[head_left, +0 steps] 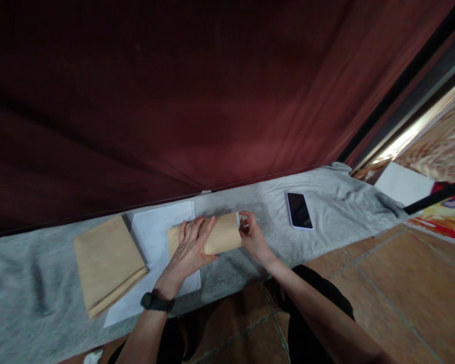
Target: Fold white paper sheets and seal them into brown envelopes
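Your left hand (191, 247) lies flat, fingers spread, pressing down on the brown envelope (225, 235) without closing around it, a black watch (157, 302) on that wrist. Your right hand (252, 235) is at the envelope's right end, fingertips pinched on its edge; a sliver of white shows there, too small to tell what it is. The envelope sits partly on a white sheet (155, 232) in the middle of the grey cloth (326, 202). Just left of the sheet lies a stack of brown envelopes (106, 263). Well off to your right a dark phone (299, 210) lies face up, and a red curtain (174, 101) hangs behind it all.
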`<state>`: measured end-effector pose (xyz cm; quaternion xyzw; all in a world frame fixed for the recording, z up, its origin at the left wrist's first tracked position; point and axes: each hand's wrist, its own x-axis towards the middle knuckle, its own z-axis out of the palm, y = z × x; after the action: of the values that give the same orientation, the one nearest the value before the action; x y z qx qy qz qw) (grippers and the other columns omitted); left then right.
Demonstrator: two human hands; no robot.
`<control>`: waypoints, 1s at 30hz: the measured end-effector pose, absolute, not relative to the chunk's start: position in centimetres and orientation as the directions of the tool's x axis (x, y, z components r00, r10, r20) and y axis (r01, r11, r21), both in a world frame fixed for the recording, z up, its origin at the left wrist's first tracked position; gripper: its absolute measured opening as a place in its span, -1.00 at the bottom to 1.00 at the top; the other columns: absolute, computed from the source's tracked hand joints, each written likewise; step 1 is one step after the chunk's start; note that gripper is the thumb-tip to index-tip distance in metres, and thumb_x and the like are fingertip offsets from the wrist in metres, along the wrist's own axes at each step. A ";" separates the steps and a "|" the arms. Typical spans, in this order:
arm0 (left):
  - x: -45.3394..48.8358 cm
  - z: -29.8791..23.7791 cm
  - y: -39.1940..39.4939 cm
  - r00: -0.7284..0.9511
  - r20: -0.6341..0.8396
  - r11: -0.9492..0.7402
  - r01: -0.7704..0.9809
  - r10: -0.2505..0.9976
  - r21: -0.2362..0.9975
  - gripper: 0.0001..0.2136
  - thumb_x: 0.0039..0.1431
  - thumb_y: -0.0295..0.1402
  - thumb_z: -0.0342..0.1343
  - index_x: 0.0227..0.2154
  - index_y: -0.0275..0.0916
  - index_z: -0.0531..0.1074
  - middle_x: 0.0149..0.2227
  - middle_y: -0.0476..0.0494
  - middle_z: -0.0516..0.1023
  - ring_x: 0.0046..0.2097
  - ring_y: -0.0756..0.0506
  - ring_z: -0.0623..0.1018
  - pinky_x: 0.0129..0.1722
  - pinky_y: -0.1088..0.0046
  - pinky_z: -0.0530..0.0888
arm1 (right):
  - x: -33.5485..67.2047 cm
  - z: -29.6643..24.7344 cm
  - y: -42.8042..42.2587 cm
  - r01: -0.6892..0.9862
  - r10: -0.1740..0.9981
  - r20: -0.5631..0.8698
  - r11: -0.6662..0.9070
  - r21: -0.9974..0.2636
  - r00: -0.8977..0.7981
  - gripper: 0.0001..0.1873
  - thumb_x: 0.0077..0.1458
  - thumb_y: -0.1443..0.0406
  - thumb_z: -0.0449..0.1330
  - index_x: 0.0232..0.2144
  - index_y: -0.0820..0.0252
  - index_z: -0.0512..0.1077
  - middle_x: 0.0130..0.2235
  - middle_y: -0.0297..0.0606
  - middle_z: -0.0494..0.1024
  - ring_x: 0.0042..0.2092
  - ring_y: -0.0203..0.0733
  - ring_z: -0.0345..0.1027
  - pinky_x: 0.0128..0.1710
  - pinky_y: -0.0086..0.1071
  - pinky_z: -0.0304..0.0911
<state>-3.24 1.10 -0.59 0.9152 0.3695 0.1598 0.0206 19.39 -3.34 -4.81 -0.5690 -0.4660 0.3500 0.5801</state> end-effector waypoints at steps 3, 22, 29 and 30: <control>-3.2 -0.3 1.1 0.676 0.282 -0.728 0.668 0.680 0.155 0.02 -0.04 -0.13 0.33 0.41 -0.17 -0.13 0.29 -0.40 0.21 0.34 -0.42 0.20 0.34 -0.17 -0.06 | 19.2 -4.7 -3.2 -0.016 0.925 0.038 0.047 -0.999 0.377 -0.22 -0.09 0.34 0.26 0.22 0.09 0.20 -0.29 -0.40 0.46 -0.36 -0.31 0.37 -0.37 -0.47 0.30; -3.0 -0.3 1.2 0.699 0.296 -0.753 0.642 0.651 0.141 0.04 -0.05 -0.11 0.33 0.41 -0.19 -0.15 0.32 -0.42 0.17 0.37 -0.44 0.13 0.34 -0.19 -0.05 | 19.6 -4.2 -2.9 -0.250 0.967 -0.217 -0.179 -0.952 0.135 -0.78 -0.17 0.20 0.34 -0.43 0.17 0.48 -0.53 -0.42 0.51 -0.50 -0.32 0.33 -0.51 -0.48 0.22; -2.9 -0.3 1.1 0.699 0.290 -0.751 0.645 0.654 0.139 0.05 -0.06 -0.13 0.35 0.41 -0.21 -0.14 0.32 -0.43 0.18 0.38 -0.44 0.12 0.34 -0.19 -0.06 | 19.6 -4.2 -3.0 -0.277 0.970 -0.219 -0.183 -0.943 0.106 -0.74 -0.15 0.18 0.34 -0.38 0.21 0.51 -0.53 -0.39 0.52 -0.50 -0.28 0.36 -0.50 -0.45 0.24; -2.9 -0.3 1.1 0.699 0.291 -0.752 0.644 0.653 0.141 0.05 -0.06 -0.13 0.35 0.41 -0.21 -0.14 0.32 -0.43 0.18 0.38 -0.44 0.12 0.34 -0.19 -0.06 | 19.5 -4.1 -3.0 -0.279 0.969 -0.221 -0.183 -0.943 0.108 -0.73 -0.15 0.18 0.34 -0.37 0.22 0.51 -0.53 -0.39 0.53 -0.50 -0.27 0.36 -0.50 -0.44 0.25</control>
<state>-2.92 1.10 -0.27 0.9216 0.3520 0.1631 0.0140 19.55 -2.98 -4.15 -0.5100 -0.3382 0.5758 0.5422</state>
